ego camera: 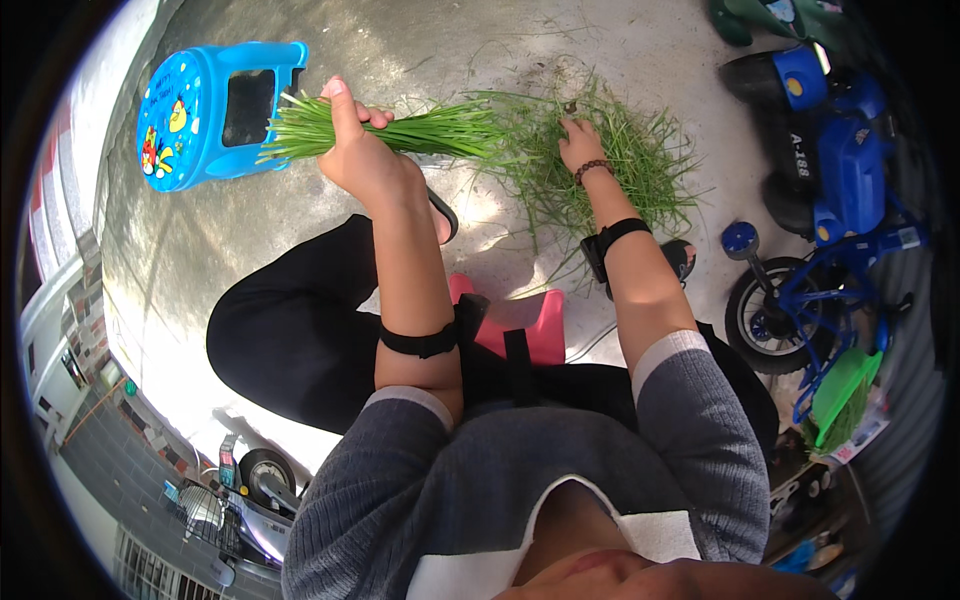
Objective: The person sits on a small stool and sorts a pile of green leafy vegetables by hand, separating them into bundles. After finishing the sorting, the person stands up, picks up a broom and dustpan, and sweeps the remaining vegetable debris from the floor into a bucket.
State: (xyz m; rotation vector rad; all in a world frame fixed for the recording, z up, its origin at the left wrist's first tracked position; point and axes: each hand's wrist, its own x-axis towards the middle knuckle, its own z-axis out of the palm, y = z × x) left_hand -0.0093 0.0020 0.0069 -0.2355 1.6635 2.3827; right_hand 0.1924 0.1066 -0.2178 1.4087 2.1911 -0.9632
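My left hand [367, 150] is closed around a thick bundle of long green stalks [442, 131], probably garlic chives, with the pale cut ends pointing left. The bundle's leafy tips reach right to a loose, tangled heap of green and yellowish blades [637, 157] on the concrete floor. My right hand [581, 142], with a beaded bracelet on its wrist, rests at the upper left part of that heap. Its fingers are slightly bent, and their tips are partly among the blades; whether they pinch any cannot be told.
A blue plastic stool [259, 169] lies on its side at the upper left. A pink plastic stool [555, 322] is between my legs. At the right are a blue ride-on toy [855, 172] and a small blue bicycle [769, 315]. A scooter [259, 517] stands lower left.
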